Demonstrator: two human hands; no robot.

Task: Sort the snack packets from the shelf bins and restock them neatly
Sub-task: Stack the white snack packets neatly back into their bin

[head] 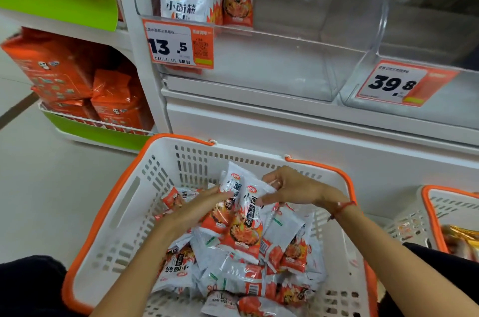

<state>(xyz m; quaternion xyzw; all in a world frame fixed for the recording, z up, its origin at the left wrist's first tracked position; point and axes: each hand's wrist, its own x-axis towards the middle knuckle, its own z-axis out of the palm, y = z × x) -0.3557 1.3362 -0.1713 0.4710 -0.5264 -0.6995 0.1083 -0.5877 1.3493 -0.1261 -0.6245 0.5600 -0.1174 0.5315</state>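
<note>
Our left hand and right hand both pinch glossy white-and-orange snack packets — flat, crinkly pouches — above the perforated white plastic basket heaped with more; two stand in the clear shelf bin.

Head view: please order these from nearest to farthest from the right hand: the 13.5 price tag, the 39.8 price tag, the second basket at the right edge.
From the right hand:
1. Second basket, low at the right edge.
2. 39.8 price tag, up and to the right, on the clear bin.
3. 13.5 price tag, up and to the left, on the shelf.
</note>
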